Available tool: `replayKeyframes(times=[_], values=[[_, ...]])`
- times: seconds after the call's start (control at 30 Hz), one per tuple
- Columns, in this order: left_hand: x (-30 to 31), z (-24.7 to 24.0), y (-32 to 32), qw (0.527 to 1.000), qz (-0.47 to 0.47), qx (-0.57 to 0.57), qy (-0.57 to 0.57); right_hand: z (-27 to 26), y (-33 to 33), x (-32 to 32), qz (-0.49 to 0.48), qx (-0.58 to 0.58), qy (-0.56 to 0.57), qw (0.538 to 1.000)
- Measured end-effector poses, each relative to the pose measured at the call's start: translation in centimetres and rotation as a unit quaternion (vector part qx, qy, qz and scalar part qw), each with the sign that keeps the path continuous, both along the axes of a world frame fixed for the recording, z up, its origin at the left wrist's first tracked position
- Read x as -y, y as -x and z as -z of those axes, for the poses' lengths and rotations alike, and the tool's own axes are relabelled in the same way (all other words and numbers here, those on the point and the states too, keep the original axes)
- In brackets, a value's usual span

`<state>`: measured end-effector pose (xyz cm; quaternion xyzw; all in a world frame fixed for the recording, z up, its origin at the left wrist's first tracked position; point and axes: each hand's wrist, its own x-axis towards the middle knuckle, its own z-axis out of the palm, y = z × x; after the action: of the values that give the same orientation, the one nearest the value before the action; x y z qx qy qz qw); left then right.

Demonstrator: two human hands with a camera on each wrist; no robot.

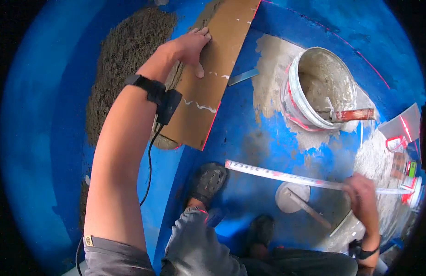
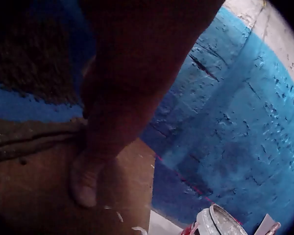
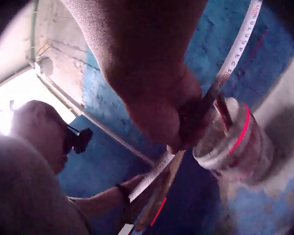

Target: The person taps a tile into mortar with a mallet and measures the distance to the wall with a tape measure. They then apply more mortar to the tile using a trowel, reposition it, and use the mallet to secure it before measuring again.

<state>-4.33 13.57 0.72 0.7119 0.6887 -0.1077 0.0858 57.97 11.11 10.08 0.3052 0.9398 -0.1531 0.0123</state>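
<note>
My left hand point(image 1: 192, 49) rests with its fingers spread on a long brown tile point(image 1: 194, 115) that has white chalky marks across it. In the left wrist view its thumb point(image 2: 84, 188) lies on the tile's face. My right hand point(image 1: 361, 193) pinches the white blade of a tape measure point(image 1: 286, 176) low on the right. The numbered end of the blade extends left, ending near a dark shoe point(image 1: 210, 179). In the right wrist view the blade point(image 3: 152, 178) passes through the curled fingers and shows on both sides of the hand.
Dark ridged mortar point(image 1: 130, 50) covers the blue surface left of the tile. A mortar-smeared bucket point(image 1: 291, 92) holds a red-handled tool point(image 1: 355, 115). A flat blue strip point(image 1: 243, 76) lies by the tile. Closer in are a whitish disc point(image 1: 286, 200) and a stick-like handle point(image 1: 314, 212).
</note>
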Motion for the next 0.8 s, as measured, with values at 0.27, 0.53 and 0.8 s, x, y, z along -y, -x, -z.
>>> replayKeyframes(times=[0.27, 0.53, 0.8], values=[[-0.2, 0.5, 0.6, 1.0, 0.001, -0.007, 0.0, 12.6, 6.7, 3.3, 0.057, 0.0, 0.026, 0.998], [-0.6, -1.1, -0.3, 0.992, -0.054, -0.019, 0.115, 12.6, 11.5, 3.8, 0.039, -0.092, 0.064, 0.993], [-1.8, 0.6, 1.9, 0.995, -0.007, -0.047, 0.09, 13.0, 12.6, 4.0, 0.023, -0.127, 0.081, 0.988]])
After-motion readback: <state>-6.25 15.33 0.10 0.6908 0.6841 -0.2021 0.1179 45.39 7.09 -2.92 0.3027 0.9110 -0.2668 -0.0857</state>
